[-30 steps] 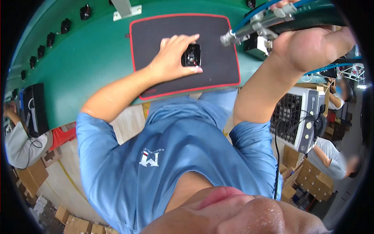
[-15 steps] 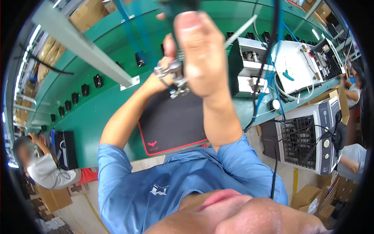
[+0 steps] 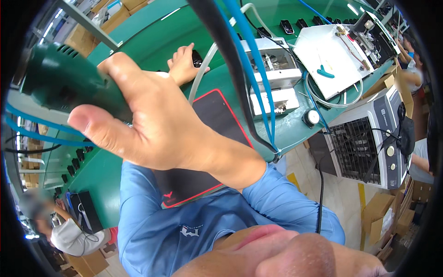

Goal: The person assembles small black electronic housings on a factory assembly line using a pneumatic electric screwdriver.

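Note:
My right hand (image 3: 159,117) reaches across the front, large in view, with its fingers closed round a dark green power screwdriver (image 3: 69,81). The tool points toward the left edge, where its end is blurred. Farther off, partly behind the right hand, my left hand (image 3: 181,65) is at the green bench (image 3: 99,173). Its fingers are apart on either side of a small black part (image 3: 197,58), close to or touching it. A black mat with a red border (image 3: 221,117) lies on the bench below my arms.
Blue hoses and a thick black cable (image 3: 230,55) hang across the middle. An open metal box (image 3: 277,76) and a white panel (image 3: 318,55) with a teal T-handle (image 3: 326,71) stand right. Beside the bench is an air cooler (image 3: 362,143). Other people work at both sides.
My right hand and the screwdriver have swung left and toward the camera. My left hand has moved away from the silver metal piece to the black part; that piece is no longer visible.

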